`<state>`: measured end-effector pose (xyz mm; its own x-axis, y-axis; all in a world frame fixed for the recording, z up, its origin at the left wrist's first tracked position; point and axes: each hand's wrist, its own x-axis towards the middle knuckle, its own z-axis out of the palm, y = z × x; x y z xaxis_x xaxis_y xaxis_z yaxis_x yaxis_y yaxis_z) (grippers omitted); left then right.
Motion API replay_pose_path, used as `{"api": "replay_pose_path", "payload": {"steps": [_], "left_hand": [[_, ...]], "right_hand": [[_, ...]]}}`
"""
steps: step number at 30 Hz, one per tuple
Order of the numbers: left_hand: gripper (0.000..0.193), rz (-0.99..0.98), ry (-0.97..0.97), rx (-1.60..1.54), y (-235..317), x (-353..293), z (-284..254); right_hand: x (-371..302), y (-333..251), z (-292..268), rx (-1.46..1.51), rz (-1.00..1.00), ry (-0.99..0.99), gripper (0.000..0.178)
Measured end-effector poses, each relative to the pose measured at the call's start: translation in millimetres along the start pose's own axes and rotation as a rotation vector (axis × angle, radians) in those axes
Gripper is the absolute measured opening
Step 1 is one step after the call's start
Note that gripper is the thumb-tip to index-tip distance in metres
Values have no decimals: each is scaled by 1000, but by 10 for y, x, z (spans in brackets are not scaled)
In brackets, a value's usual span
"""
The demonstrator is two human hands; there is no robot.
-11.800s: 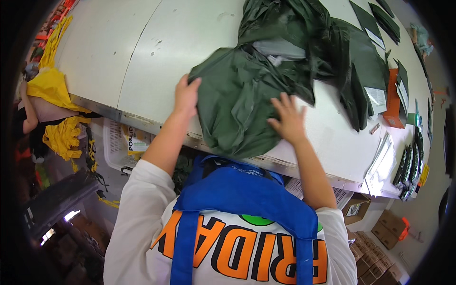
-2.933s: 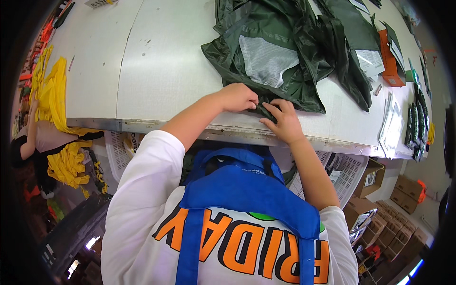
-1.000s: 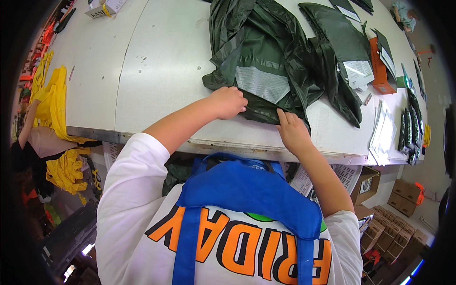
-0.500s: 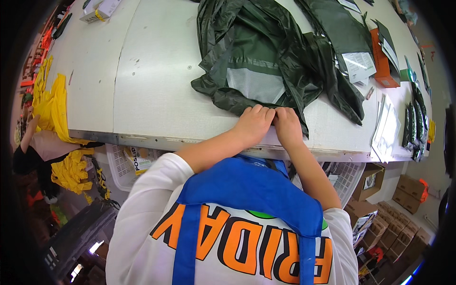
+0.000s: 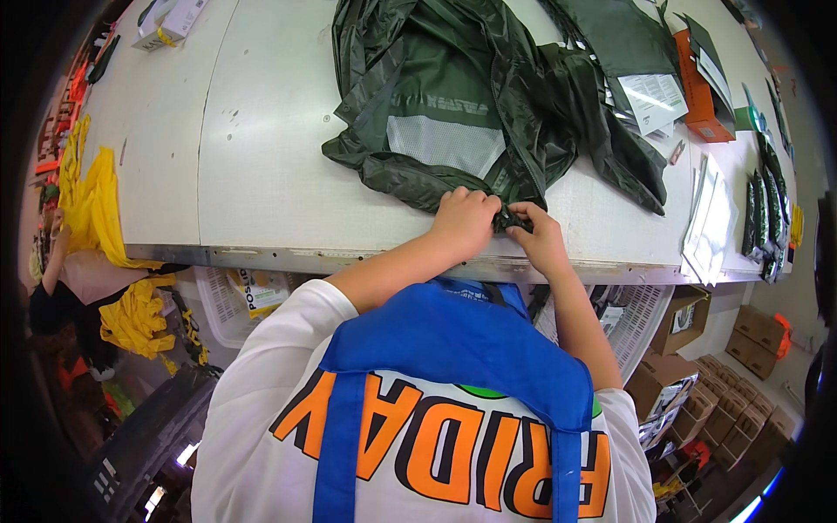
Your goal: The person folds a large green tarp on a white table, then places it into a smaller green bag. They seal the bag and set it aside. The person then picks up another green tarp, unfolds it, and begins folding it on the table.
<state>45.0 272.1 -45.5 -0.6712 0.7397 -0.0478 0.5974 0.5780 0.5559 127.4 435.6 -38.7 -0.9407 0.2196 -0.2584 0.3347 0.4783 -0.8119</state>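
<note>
A dark green jacket (image 5: 532, 96) of thin, shiny fabric lies spread on the white table, its lining and a pale mesh panel (image 5: 445, 142) facing up. One sleeve stretches off to the right. At the edge nearest me, my left hand (image 5: 466, 218) is closed over the hem, knuckles up. Just right of it my right hand (image 5: 540, 237) pinches a bunched, dark bit of the same hem between thumb and fingers. The two hands almost touch. What lies under the left fingers is hidden.
Folded dark green garments (image 5: 623, 52) with a printed sheet (image 5: 654, 100) lie at the far right, beside an orange box (image 5: 704, 96). Papers (image 5: 711, 218) and dark packets (image 5: 767, 209) rest near the right edge. Yellow fabric (image 5: 105, 205) hangs at the left, near another person's arm (image 5: 54, 253).
My right hand has turned and drawn slightly right, now pinching a bunched piece of hem. The jacket's near edge appears shifted a little left. The left hand stays on the hem.
</note>
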Motion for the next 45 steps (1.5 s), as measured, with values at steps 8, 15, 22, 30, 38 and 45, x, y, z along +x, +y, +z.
{"api": "replay_pose_path", "payload": {"steps": [8,15,22,30,38,45], "left_hand": [[18,-40,-9,-328,-119,42,-97],[8,-61,181,-234,61,-189,-207],[11,-315,699,29,-739,-349,-781],[12,-593,611,-490,-1225,-902,-913],[30,-153,445,-48,-477,-230,-941],[38,-58,-305,-302,427,495,-214]], "right_hand": [[-56,-25,-1,453,60,-25,21],[-94,-435,60,-454,-431,130,15],[-174,-255,-187,-454,-408,220,13],[-128,-19,-550,-103,-281,-98,14],[1461,2116,-3164,-695,206,772,42],[1862,2410,-3289,-832,566,541,39]]}}
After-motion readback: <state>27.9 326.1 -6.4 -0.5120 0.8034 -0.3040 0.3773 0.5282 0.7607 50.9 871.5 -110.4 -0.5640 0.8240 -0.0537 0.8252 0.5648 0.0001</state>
